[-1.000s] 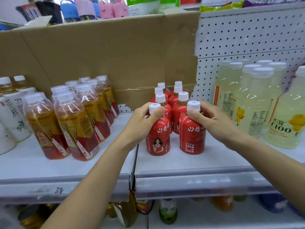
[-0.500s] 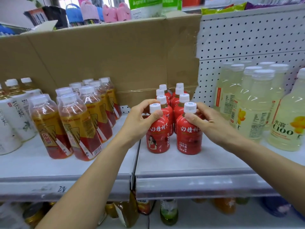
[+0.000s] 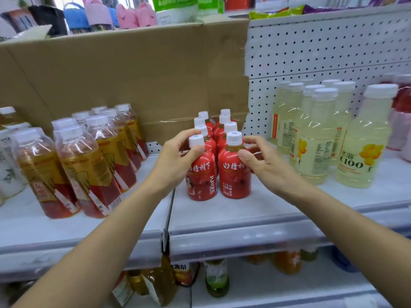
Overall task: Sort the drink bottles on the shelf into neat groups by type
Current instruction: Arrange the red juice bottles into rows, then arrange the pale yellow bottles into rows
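White shop shelf (image 3: 244, 210) runs across the view, backed by a cardboard sheet (image 3: 133, 74) on the left and pegboard (image 3: 322, 52) on the right. Farthest left stand white-labelled bottles (image 3: 9, 165), then a block of amber tea bottles (image 3: 89, 165) leaning slightly in the wide lens.

Near the middle, the left hand (image 3: 175, 161) is clamped round the shoulder and neck of the front-left red bottle (image 3: 201, 174), thumb in front, fingers behind. Just beside it, touching or nearly so, the front-right red bottle (image 3: 234, 174) is held the same way by the right hand (image 3: 266, 163). Both bottles stand upright on the shelf at the head of two tight rows of the same red drink. To the right, well apart, is a group of pale yellow bottles (image 3: 315, 141).

I judge the risk to lie in the high grip and the close packing. Pushing the pair back from the neck could tip them or knock over the small bottles behind. The seam (image 3: 169, 207) between the shelf boards runs just left of the red group, so a base slid that way could catch and topple.
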Demonstrator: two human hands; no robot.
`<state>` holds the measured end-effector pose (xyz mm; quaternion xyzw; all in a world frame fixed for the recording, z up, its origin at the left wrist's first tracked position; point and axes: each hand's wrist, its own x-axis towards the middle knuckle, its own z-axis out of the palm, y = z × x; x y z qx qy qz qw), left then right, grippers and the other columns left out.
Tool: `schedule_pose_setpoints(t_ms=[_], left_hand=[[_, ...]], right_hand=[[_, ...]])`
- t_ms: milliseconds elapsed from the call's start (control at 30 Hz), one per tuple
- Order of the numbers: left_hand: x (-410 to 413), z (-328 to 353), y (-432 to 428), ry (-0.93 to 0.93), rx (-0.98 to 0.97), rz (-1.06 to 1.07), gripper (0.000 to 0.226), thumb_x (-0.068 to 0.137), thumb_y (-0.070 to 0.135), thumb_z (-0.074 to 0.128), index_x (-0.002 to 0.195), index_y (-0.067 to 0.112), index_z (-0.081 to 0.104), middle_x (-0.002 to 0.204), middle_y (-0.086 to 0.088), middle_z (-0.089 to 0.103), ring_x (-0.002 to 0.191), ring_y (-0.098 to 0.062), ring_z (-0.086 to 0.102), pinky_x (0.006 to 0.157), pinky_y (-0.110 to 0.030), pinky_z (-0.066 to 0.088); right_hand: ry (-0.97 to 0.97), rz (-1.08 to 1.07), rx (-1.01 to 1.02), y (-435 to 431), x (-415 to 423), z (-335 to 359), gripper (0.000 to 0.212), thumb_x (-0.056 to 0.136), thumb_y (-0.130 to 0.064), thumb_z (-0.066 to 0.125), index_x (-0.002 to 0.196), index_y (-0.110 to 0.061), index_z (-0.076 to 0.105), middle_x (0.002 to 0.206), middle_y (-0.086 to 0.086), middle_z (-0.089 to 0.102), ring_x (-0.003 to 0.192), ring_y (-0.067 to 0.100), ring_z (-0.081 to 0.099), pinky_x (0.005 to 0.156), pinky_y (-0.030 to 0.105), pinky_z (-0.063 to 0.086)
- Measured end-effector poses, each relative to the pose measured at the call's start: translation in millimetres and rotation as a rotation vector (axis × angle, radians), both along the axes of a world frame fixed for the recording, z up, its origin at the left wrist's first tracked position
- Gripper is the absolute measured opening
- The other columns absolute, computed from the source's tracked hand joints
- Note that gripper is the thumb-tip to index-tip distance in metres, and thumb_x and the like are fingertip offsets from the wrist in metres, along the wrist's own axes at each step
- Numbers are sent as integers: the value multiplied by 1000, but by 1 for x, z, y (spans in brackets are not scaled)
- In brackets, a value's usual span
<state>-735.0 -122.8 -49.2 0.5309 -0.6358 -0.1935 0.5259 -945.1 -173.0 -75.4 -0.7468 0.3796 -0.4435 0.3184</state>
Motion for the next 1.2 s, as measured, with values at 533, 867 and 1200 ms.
schedule_pose_setpoints(t_ms=[533,867,1200], left_hand=[[-207,10,-40,-105,-176,52,69,90,29,71,147,23,33,140,8,42,125,-3,45,110,-27,38],[-266,8,-87,32,-155,291,61,87,12,69,134,25,33,124,3,56,112,-12,59,94,-27,50],[-232,14,-66,-233,-186,726,75,85,14,71,145,20,26,138,-9,42,129,-27,42,110,-46,39]], right_hand=[[-131,-649,-533,-35,-176,36,73,75,-31,76,134,-6,40,131,11,44,122,25,40,104,47,35],[8,-273,-231,-81,-228,34,57,80,-30,73,116,-19,29,111,2,54,105,28,53,86,48,49],[-43,-459,-402,-112,-273,40,87,77,-22,79,144,-2,27,139,16,36,130,29,32,112,43,28]])
